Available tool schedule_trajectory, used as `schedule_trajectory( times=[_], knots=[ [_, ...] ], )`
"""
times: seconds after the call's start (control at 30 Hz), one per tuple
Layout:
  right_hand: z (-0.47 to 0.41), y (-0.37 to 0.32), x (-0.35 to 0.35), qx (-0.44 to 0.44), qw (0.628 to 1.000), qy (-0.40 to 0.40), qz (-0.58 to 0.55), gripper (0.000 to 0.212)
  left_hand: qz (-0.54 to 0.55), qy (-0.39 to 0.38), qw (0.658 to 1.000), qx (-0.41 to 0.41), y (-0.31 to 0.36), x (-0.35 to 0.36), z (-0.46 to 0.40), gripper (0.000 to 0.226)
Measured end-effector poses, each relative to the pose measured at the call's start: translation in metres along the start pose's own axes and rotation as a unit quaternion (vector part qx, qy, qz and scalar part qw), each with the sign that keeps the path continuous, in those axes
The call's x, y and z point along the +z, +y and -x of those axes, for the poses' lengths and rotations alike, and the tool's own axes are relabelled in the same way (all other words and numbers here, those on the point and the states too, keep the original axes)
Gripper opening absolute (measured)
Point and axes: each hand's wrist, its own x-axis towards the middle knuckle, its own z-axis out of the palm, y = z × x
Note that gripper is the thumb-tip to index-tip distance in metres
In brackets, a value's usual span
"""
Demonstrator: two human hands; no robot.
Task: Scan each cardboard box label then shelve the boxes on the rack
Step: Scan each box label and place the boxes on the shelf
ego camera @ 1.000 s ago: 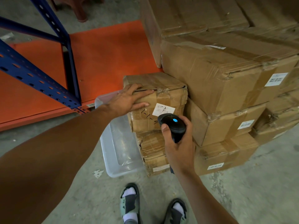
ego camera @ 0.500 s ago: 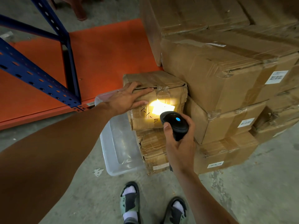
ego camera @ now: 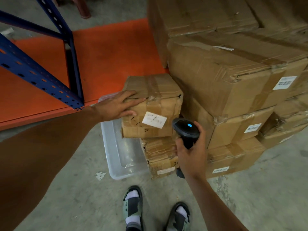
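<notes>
- The big stack of cardboard boxes (ego camera: 225, 77) filled the right of the view, piled in tiers with white labels (ego camera: 284, 82) turned outward, an arrangement that probably let each one be read without shifting the pile
- The rack (ego camera: 38, 75), blue uprights over an orange shelf (ego camera: 106, 52), stood just left of the stack, so a scanned box would have only a short way to go
- A clear plastic bin (ego camera: 121, 155) sat on the concrete floor between the rack and the boxes
- The small box (ego camera: 153, 105) being worked on lay on top of another small box (ego camera: 160, 157), at the near left corner of the stack, with its own label (ego camera: 154, 120) facing the person
- The left hand (ego camera: 116, 105) lay flat across the box's top left edge, fingers straight and spread, pressing rather than gripping, likely to steady it and be ready to lift it
- The right hand (ego camera: 191, 152) was curled round the handle of the black scanner (ego camera: 185, 129), whose head pointed toward the label from just to its right; no beam showed on the paper, so whether the read had registered could not be told
- Judged from this, shelving of this box had not yet begun
</notes>
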Motion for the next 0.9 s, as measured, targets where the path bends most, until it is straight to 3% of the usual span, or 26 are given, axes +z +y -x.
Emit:
schedule_trajectory(
  times=[0.1,0.17,0.23,0.33,0.5,0.67,0.77,0.83,0.9],
  knots=[
    [-0.005,0.016,-0.005,0.030,0.999,0.025,0.032,0.065,-0.052,-0.064,0.996,0.035,-0.014,0.024,0.045,0.068],
    [-0.015,0.030,-0.006,0.037,0.992,0.019,0.120,0.065,-0.052,-0.089,0.994,0.025,-0.017,0.049,0.075,0.089],
    [-0.030,0.044,-0.006,0.050,0.974,-0.017,0.219,0.067,-0.048,-0.058,0.997,-0.004,-0.020,0.071,0.090,0.114],
    [-0.057,0.057,0.000,0.053,0.930,-0.070,0.357,0.071,-0.043,-0.017,0.999,-0.010,-0.024,0.086,0.094,0.106],
    [-0.087,0.058,0.019,0.081,0.884,-0.118,0.445,0.070,-0.036,0.010,0.999,0.001,-0.028,0.094,0.093,0.103],
    [-0.092,0.059,0.021,0.113,0.880,-0.118,0.446,0.076,-0.021,0.032,0.999,0.019,-0.029,0.091,0.088,0.084],
    [-0.085,0.053,0.017,0.118,0.881,-0.124,0.442,0.086,0.000,0.023,1.000,0.000,-0.027,0.090,0.088,0.089],
    [-0.074,0.044,0.016,0.098,0.891,-0.112,0.429,0.090,0.021,0.021,0.999,-0.014,-0.022,0.089,0.088,0.097],
    [-0.057,0.033,0.018,0.051,0.925,-0.067,0.370,0.088,0.057,0.035,0.997,-0.026,-0.013,0.083,0.087,0.094]
  ],
)
